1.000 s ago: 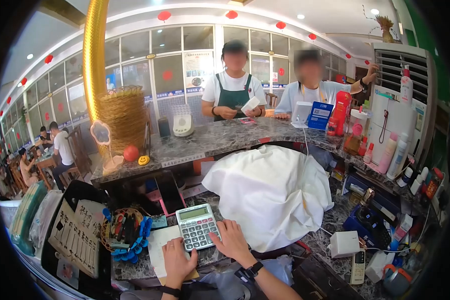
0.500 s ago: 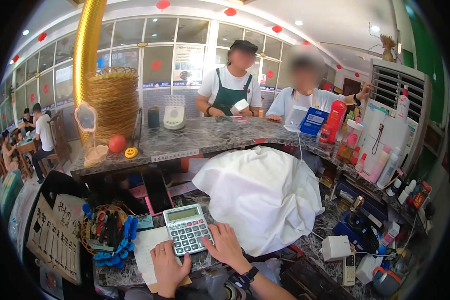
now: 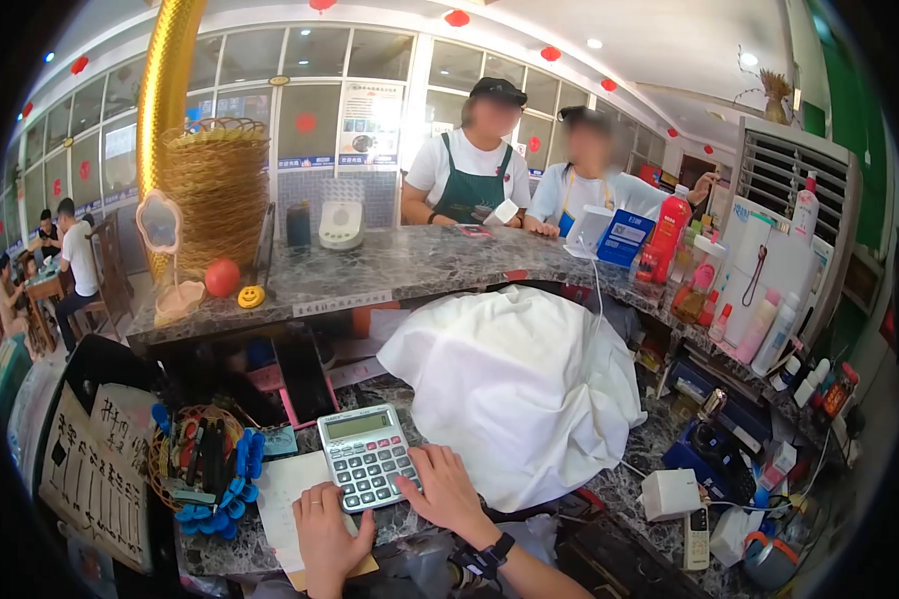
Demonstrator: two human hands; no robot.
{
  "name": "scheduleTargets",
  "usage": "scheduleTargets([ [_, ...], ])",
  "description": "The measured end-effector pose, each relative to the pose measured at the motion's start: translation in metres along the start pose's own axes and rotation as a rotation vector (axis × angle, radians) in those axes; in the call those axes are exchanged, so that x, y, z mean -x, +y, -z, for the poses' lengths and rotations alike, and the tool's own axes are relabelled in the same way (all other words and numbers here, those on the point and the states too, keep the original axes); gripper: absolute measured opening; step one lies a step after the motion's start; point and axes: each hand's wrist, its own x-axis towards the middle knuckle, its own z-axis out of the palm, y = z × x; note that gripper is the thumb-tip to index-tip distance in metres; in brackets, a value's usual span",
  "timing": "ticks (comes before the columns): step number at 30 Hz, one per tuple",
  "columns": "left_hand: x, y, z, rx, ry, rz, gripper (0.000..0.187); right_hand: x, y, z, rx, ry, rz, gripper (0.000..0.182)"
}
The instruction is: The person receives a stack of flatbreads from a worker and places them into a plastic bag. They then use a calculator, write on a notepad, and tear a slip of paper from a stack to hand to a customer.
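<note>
On the lower desk lies a grey calculator [image 3: 369, 457] with a small display at its top. My right hand [image 3: 445, 489] rests at its lower right edge, fingers apart, with the thumb over the keys. My left hand [image 3: 328, 534] lies flat with fingers spread, partly on a sheet of paper [image 3: 282, 499], just below the calculator's lower left corner. Neither hand holds anything. A white cloth [image 3: 519, 389] drapes over a bulky shape to the right of the calculator; what is under it is hidden.
A basket with pens [image 3: 205, 454] stands left of the paper. Behind, a raised marble counter [image 3: 400, 265] carries stacked wicker baskets [image 3: 215, 200], a scale [image 3: 342, 226] and bottles [image 3: 669, 230]. Two people stand beyond it. A remote [image 3: 697, 539] lies at the right.
The view has shifted slightly. The person in the light blue top has moved closer to the person in the green apron. My hands have stayed almost in place by the calculator.
</note>
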Motion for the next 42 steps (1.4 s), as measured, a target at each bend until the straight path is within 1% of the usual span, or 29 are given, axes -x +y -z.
scheduleTargets([
  [5, 0.002, -0.001, -0.001, 0.011, 0.012, -0.021, 0.044, 0.001, 0.0, -0.001, 0.013, 0.007, 0.032, 0.055],
  [8, 0.0, 0.0, -0.001, 0.029, 0.016, -0.004, 0.041, 0.001, 0.0, 0.0, 0.015, -0.01, 0.044, 0.056],
  [10, -0.003, -0.001, 0.0, 0.038, -0.003, 0.059, 0.039, 0.001, -0.001, 0.002, 0.009, -0.008, 0.053, 0.056],
  [11, -0.005, -0.001, 0.002, 0.037, -0.003, 0.059, 0.039, 0.001, -0.001, 0.002, 0.008, -0.008, 0.053, 0.056],
  [13, -0.012, -0.001, 0.011, 0.069, -0.116, 0.068, 0.037, 0.001, -0.002, 0.003, -0.01, -0.001, 0.048, 0.054],
  [14, -0.016, 0.0, 0.013, 0.071, -0.117, 0.073, 0.037, 0.001, -0.002, 0.003, -0.009, -0.006, 0.049, 0.054],
  [16, -0.022, 0.001, 0.017, 0.021, -0.192, 0.07, 0.033, 0.001, -0.002, 0.002, 0.011, -0.013, 0.034, 0.053],
  [17, -0.024, 0.0, 0.015, 0.022, -0.189, 0.075, 0.033, 0.0, -0.002, 0.003, 0.011, -0.017, 0.038, 0.053],
  [19, -0.029, -0.005, 0.003, -0.008, 0.022, 0.1, 0.029, 0.0, -0.002, 0.003, 0.009, -0.01, 0.04, 0.052],
  [20, -0.028, -0.009, -0.004, -0.011, 0.025, 0.106, 0.029, 0.0, -0.002, 0.003, 0.006, -0.014, 0.045, 0.052],
  [22, -0.022, -0.017, -0.015, 0.063, 0.121, 0.219, 0.024, -0.001, 0.0, 0.003, -0.021, -0.006, 0.038, 0.051],
  [23, -0.024, -0.014, -0.011, 0.052, 0.1, 0.175, 0.023, -0.001, 0.0, 0.003, -0.032, -0.011, 0.033, 0.05],
  [24, -0.026, -0.012, -0.009, 0.05, 0.101, 0.188, 0.023, -0.002, 0.002, 0.001, -0.036, -0.023, 0.038, 0.05],
  [26, -0.025, -0.011, -0.008, 0.099, 0.118, 0.118, 0.023, -0.005, 0.007, -0.002, -0.051, -0.018, 0.042, 0.049],
  [28, -0.023, -0.016, -0.01, 0.092, 0.101, 0.133, 0.023, -0.014, 0.008, 0.0, -0.091, -0.047, 0.023, 0.047],
  [30, -0.022, -0.013, -0.009, 0.073, 0.077, 0.107, 0.028, -0.025, 0.015, -0.002, -0.214, -0.144, -0.115, 0.047],
  [31, -0.021, -0.016, -0.011, 0.069, 0.055, 0.109, 0.031, -0.029, 0.017, -0.006, -0.22, -0.127, -0.121, 0.047],
  [32, -0.021, -0.017, -0.01, 0.064, 0.058, 0.114, 0.031, -0.031, 0.019, -0.012, -0.225, -0.131, -0.116, 0.047],
  [34, -0.021, -0.015, -0.009, 0.079, 0.045, 0.095, 0.032, -0.032, 0.021, -0.025, -0.172, 0.0, -0.045, 0.049],
  [35, -0.019, -0.017, -0.01, 0.079, 0.025, 0.103, 0.034, -0.032, 0.017, -0.025, -0.178, -0.005, -0.045, 0.049],
  [37, -0.018, -0.015, -0.009, 0.052, 0.018, 0.098, 0.034, -0.03, 0.01, -0.019, -0.088, -0.024, 0.048, 0.052],
  [42, -0.017, -0.012, -0.006, 0.027, 0.019, 0.057, 0.035, -0.023, 0.009, -0.018, -0.096, -0.053, 0.059, 0.055],
])
